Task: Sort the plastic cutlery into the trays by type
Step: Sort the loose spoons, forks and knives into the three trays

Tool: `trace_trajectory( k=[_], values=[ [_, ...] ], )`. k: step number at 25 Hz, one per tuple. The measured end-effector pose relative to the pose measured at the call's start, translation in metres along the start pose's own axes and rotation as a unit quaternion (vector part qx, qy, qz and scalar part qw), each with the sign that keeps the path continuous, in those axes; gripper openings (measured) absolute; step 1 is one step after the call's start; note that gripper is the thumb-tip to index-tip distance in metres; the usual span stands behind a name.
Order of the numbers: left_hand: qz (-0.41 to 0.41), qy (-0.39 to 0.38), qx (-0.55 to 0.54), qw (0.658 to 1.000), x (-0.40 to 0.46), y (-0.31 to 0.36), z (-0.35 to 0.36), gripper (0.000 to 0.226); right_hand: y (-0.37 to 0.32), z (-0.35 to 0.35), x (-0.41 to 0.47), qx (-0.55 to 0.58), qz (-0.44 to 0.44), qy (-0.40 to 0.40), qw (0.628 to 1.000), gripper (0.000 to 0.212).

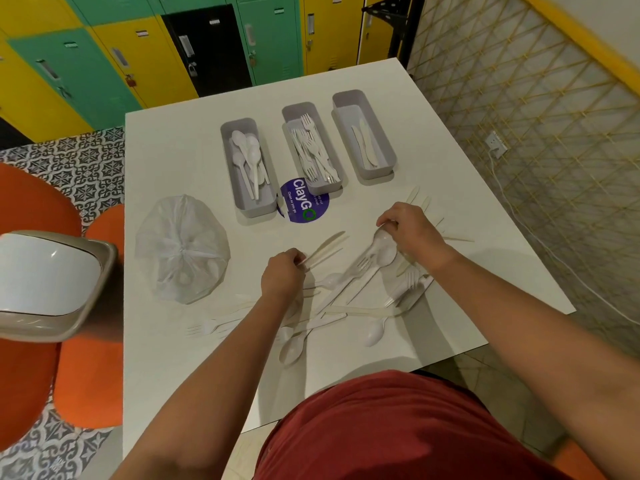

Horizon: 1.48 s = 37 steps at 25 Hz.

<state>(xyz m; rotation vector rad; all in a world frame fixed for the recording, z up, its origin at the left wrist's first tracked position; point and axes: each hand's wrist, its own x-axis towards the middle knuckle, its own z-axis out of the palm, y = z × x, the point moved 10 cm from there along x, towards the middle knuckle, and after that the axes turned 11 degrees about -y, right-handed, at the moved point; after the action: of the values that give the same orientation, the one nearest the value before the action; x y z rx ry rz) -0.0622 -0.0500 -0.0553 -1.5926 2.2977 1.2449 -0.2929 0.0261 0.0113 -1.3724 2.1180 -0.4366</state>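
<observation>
Three trays part-filled; a loose pile waits on the surface. Left hand grips knives, right hand grips spoons. Roughly halfway, I'd say.

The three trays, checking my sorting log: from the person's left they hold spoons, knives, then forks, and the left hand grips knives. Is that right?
Not quite. The head view shows the middle tray holding forks and the right tray holding knives, not the reverse. The rest stands: the left tray holds spoons, and the left hand grips knives.
</observation>
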Motion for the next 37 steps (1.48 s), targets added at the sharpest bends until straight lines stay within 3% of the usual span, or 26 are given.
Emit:
trace_trajectory(
  k=[8, 12, 15, 18, 27, 33, 37],
  values=[
    [-0.008, 0.107, -0.195, 0.975, -0.003, 0.004, -0.044, 0.019, 0.021, -0.019, 0.014, 0.175, 0.113, 0.017, 0.978, 0.017],
    [-0.038, 0.121, -0.239, 0.963, -0.001, -0.002, -0.057, 0.019, 0.02, 0.005, 0.025, 0.257, 0.188, -0.022, 0.948, 0.016],
    [-0.054, 0.14, -0.285, 0.947, 0.003, -0.014, -0.067, 0.021, 0.003, 0.022, 0.034, 0.256, 0.212, -0.065, 0.941, 0.022],
    [-0.066, 0.152, -0.325, 0.931, 0.012, -0.026, -0.077, 0.023, -0.025, 0.038, 0.05, 0.271, 0.196, -0.105, 0.937, 0.026],
    [-0.094, 0.17, -0.392, 0.899, 0.037, -0.048, -0.102, 0.022, -0.103, 0.078, 0.12, 0.286, 0.149, -0.145, 0.935, 0.004],
    [-0.107, 0.157, -0.39, 0.901, 0.055, -0.056, -0.112, 0.027, -0.133, 0.083, 0.161, 0.295, 0.123, -0.104, 0.942, 0.007],
    [-0.109, 0.16, -0.37, 0.909, 0.059, -0.055, -0.118, 0.024, -0.148, 0.11, 0.161, 0.274, 0.086, -0.202, 0.936, 0.025]
  ],
)
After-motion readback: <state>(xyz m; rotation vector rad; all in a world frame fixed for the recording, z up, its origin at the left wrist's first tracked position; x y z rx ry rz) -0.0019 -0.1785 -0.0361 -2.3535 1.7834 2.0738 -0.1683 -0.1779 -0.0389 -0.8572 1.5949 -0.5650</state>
